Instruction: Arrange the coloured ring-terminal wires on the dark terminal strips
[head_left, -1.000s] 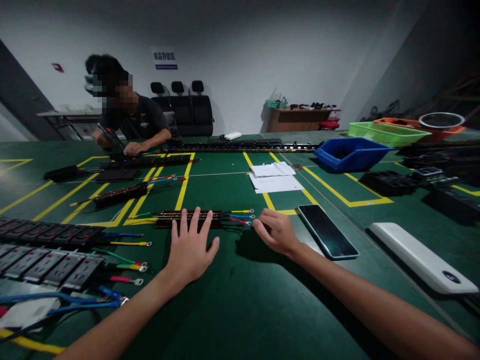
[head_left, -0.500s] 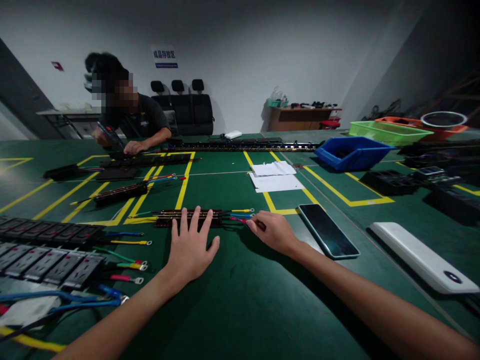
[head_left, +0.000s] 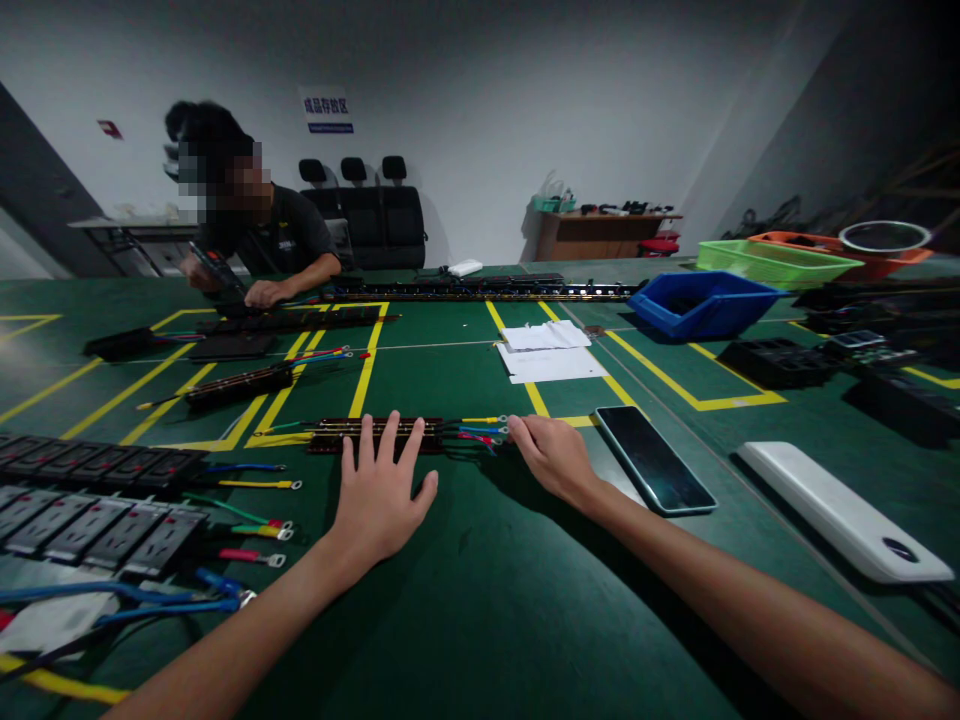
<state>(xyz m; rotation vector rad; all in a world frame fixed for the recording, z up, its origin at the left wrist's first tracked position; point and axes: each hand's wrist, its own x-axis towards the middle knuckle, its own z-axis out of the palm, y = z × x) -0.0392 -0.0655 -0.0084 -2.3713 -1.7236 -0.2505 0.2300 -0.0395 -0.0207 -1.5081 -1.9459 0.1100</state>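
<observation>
My left hand (head_left: 382, 500) lies with fingers spread, its fingertips resting on a dark strip (head_left: 330, 437) with brass-coloured bars and wires at both ends. From the strip's right end come a yellow wire (head_left: 480, 420), a blue wire (head_left: 476, 431) and a red wire (head_left: 478, 438), tipped with ring terminals. My right hand (head_left: 553, 455) is closed in a pinch right at the tips of the yellow and blue wires. Whatever lies between its fingertips is hidden. The red wire's end lies free, just left of that hand.
A phone (head_left: 655, 460) and a white power bank (head_left: 840, 512) lie to the right. Papers (head_left: 555, 365) and a blue bin (head_left: 701, 308) are farther back. Socket strips (head_left: 105, 530) with wires fill the left. Across the table a person (head_left: 292, 240) holds a power tool (head_left: 217, 268).
My right hand has let go of the red wire and shifted slightly right and up, to the yellow and blue wire tips. My left hand has stayed on the strip.
</observation>
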